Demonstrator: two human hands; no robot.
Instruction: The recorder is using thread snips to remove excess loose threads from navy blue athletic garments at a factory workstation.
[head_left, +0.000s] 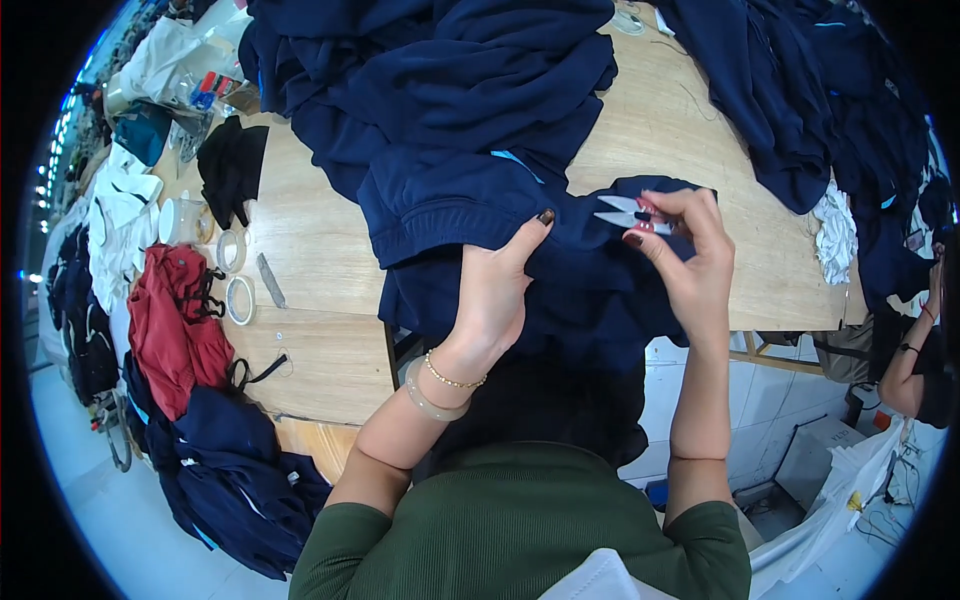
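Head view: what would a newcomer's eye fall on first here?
Probably the snips, blades apart, in the right hand, right of centre. Next, the navy heap at the top middle, with the left hand gripping a waistband below it. Then the red garment on the left.

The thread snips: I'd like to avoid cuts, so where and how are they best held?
Probably by the handle end of the snips, pinched between thumb and fingers, coming from the right: the open blades point left, and the right hand grips there.
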